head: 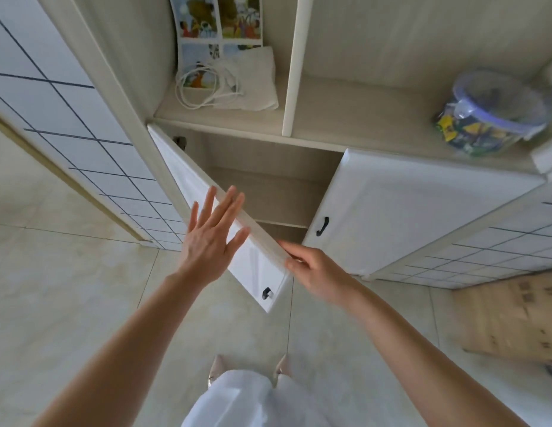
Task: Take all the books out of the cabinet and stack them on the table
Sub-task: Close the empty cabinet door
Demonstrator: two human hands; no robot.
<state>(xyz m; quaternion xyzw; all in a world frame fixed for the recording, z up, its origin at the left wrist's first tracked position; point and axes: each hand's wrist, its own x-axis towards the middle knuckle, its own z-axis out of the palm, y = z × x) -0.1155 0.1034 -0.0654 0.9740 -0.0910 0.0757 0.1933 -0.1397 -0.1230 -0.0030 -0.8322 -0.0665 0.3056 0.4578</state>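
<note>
Right hand (311,269): grip pinched on the free edge of the left cabinet door (253,257), fingers curled over the edge near its lower corner. Holding there because the edge gives leverage to swing the door; the black handle (267,293) sits below my fingers, untouched.

Left hand (211,232): grip spread, fingers straight, palm toward the door's outer face. Contact or a slight gap, cannot tell. Presumably steadying the panel as it swings.

Door stands partly open. Right cabinet door (407,217) is closed. Through the gap: bare inner shelves (268,192) only, no books visible in the part I can see; rest is hidden behind the closed door.

Open shelf above: picture book (216,26) leaning upright against the back wall at the left end, white cable (203,84) and folded cloth (256,81) in front of it. Plastic jar (490,112) toward the right end.

No tabletop in view.
</note>
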